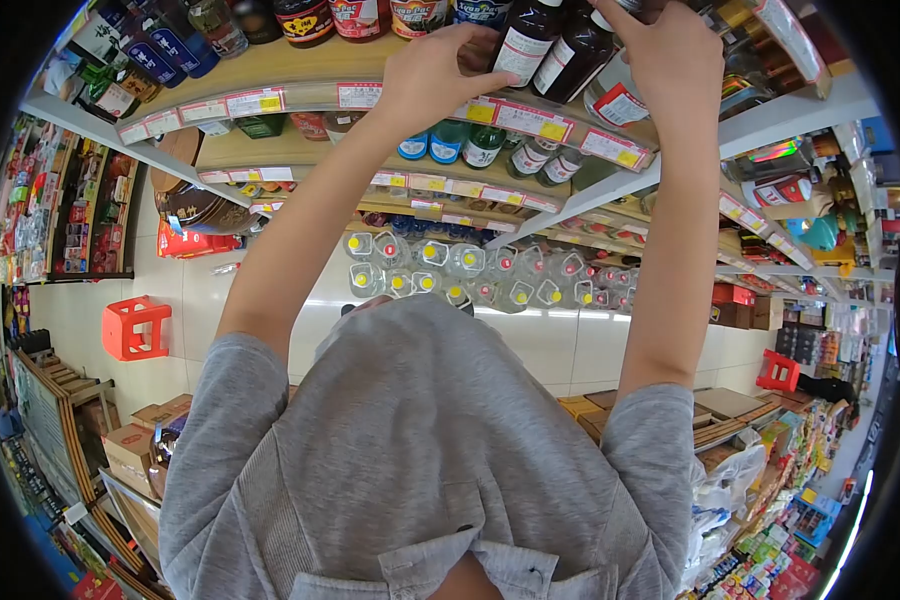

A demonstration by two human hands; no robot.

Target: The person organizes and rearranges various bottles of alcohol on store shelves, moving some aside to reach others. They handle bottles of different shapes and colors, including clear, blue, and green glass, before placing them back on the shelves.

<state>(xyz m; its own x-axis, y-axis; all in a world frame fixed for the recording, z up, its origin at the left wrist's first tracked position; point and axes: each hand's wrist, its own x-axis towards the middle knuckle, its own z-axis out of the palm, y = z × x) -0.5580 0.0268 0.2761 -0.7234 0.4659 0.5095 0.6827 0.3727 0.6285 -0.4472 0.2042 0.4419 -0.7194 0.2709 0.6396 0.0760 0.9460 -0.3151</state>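
Observation:
Two dark bottles with white labels stand side by side on the upper shelf, at the top of the view. My left hand [440, 72] is at the left bottle [526, 42], its thumb across the lower label and its fingers curled at the bottle's left side. From the right, my right hand [667, 52] reaches over the right bottle [573, 55], with fingers bent at its neck and cap. The right bottle leans slightly. Under my right hand sits a clear container with a red and white label [620, 105]. The tops of both bottles are partly cut off.
Jars with colourful labels [358, 16] and blue bottles [175, 45] line the shelf to the left. Price tags run along the shelf edge [530, 120]. Green bottles [483, 146] fill the shelf below. Large clear jugs [430, 254] and a red stool [136, 328] stand on the floor.

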